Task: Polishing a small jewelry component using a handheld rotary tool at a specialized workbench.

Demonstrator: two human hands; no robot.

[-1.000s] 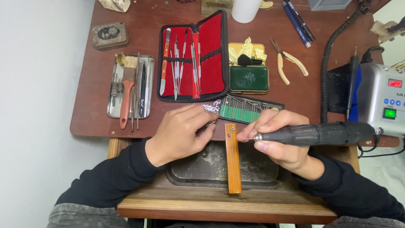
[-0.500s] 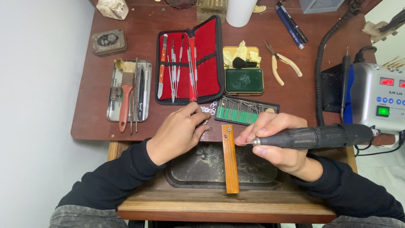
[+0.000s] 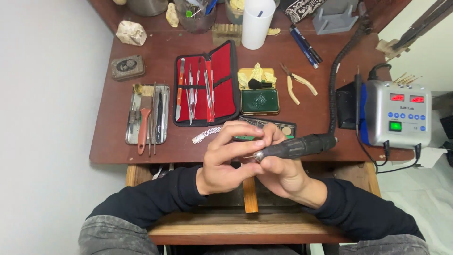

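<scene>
Both hands have risen off the table (image 3: 141,151) and met: the right hand (image 3: 283,174) still grips the black rotary handpiece (image 3: 295,146), while the left hand's (image 3: 226,158) fingers now pinch at its tip.

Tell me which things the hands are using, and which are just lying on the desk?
In use: left hand, right hand, black drill tool, grey control box.

Lying about: red tool case, pliers, metal tray, white cup, green tin.

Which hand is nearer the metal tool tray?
Left. The left hand sits right of the tray; the right hand, holding the rotary tool, is farther right.
</scene>
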